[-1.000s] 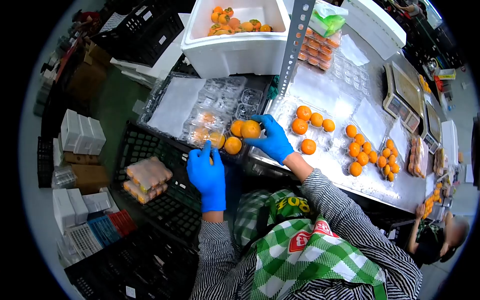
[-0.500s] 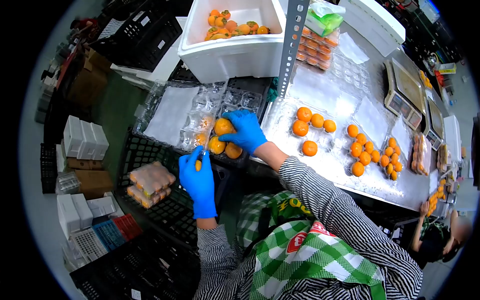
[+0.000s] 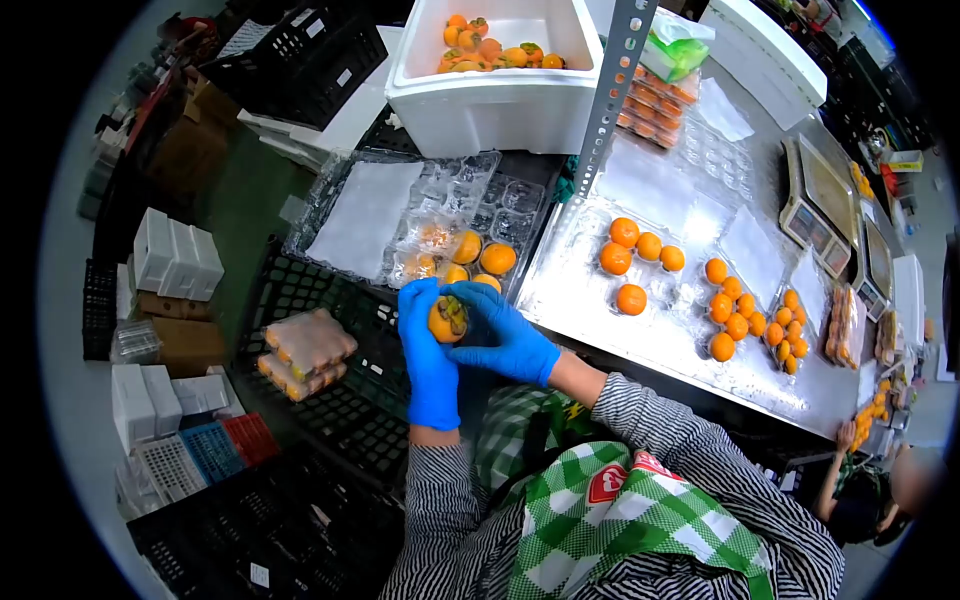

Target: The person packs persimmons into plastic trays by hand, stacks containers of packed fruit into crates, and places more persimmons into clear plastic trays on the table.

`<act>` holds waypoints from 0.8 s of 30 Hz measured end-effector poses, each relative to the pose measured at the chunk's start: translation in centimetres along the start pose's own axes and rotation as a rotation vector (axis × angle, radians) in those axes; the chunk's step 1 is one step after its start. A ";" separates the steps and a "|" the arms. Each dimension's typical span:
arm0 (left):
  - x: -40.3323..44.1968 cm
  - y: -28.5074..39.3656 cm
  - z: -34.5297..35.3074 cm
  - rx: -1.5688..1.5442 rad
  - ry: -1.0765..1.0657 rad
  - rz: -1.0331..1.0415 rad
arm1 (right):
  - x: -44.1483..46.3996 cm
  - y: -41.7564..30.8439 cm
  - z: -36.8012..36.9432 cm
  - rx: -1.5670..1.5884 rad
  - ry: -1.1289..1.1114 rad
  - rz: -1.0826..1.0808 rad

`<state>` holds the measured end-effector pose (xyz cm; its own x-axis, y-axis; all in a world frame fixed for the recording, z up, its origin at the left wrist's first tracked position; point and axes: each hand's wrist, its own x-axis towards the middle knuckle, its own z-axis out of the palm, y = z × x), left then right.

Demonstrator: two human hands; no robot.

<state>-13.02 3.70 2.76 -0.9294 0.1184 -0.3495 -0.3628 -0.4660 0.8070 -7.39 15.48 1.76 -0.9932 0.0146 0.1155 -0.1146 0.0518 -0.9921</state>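
Observation:
My left hand, in a blue glove, is closed around an orange persimmon, whose leafy cap shows. My right hand, also blue-gloved, reaches the same fruit from the right, with fingertips at its upper edge and thumb near its lower edge. Just beyond both hands, several persimmons sit in the cups of a clear plastic tray. The tray's hinged lid side and a white sheet lie to its left. The nearest fruit is partly hidden by my right hand.
A white foam box with persimmons stands behind the tray. An upright perforated metal post borders the metal table, which bears loose orange fruit and scales. Wrapped fruit packs lie in a black crate at left.
My right hand has drawn back from the tray to the persimmon at my left hand. That fruit now shows its leafy cap, and the tray's persimmons are uncovered. The view has shifted slightly.

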 end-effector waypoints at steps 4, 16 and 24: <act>-0.3 0.0 1.2 -0.145 -0.059 -0.105 | -0.4 1.6 -0.3 0.080 0.062 -0.007; -1.3 -0.7 2.2 0.144 -0.158 -0.036 | -2.8 2.8 -4.8 1.354 0.105 0.475; -1.5 0.6 2.4 0.244 -0.141 0.091 | -2.0 3.1 -6.3 1.369 0.208 0.433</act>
<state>-11.98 5.36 4.96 -0.9529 0.2142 -0.2148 -0.2672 -0.2573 0.9287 -5.64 21.89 -1.23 -0.9472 -0.0704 -0.3128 0.1398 -0.9686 -0.2054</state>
